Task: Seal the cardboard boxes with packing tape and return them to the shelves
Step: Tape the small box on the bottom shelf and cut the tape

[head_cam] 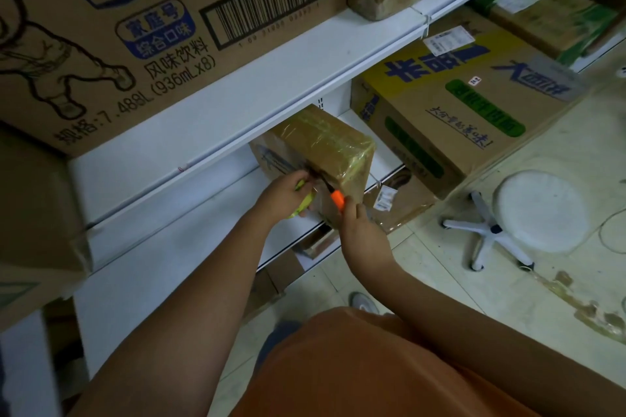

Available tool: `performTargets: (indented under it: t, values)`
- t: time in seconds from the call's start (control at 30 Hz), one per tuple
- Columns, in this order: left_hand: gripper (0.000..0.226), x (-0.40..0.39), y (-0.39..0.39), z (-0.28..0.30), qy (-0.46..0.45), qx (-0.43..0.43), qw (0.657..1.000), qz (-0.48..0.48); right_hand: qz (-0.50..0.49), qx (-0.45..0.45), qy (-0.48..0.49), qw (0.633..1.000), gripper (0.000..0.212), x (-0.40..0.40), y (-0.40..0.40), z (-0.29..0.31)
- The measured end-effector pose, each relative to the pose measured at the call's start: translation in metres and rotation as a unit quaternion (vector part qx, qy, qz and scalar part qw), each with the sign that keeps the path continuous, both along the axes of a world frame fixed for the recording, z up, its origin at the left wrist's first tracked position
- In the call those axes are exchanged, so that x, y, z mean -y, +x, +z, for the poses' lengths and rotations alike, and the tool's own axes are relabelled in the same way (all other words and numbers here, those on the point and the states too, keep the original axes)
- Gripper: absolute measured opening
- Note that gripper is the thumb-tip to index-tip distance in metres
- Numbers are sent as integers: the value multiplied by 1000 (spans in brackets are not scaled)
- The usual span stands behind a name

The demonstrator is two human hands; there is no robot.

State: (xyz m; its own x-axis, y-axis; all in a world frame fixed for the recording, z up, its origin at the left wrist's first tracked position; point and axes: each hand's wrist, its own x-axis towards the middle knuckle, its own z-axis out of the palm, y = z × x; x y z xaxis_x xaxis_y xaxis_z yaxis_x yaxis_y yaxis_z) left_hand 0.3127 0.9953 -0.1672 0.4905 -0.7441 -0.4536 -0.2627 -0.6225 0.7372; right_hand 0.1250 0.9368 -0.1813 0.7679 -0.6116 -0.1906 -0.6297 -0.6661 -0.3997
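Note:
A small cardboard box [325, 145] wrapped in shiny clear tape stands on a low white shelf [189, 247], its near corner over the shelf's front edge. My left hand [283, 195] grips a yellow-green roll of packing tape [306, 200] against the box's front face. My right hand [359, 230] holds an orange-handled cutter [337, 197]; its dark blade points up-left at the tape strip on the box.
A large printed drinks carton [135, 27] fills the shelf above. A yellow and green carton [457, 105] sits right of the small box. A white swivel stool [528, 213] stands on the tiled floor at the right. Flat cardboard [396, 210] lies under the shelf.

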Motion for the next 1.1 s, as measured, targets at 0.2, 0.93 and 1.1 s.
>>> performTargets:
  t: [0.2,0.93,1.1]
  values:
    - [15,7,7,-7,21,8,999,-39,-13,-24,13,1000,46,-10,-9,-10]
    - [15,-11,22,-13,11,-39,998,-48,-60,-92,4,994,38,-46,-11,-30]
    - [14,-18,30,-13,8,-63,997,-43,-38,-13,-14,999,40,-51,-29,-23]
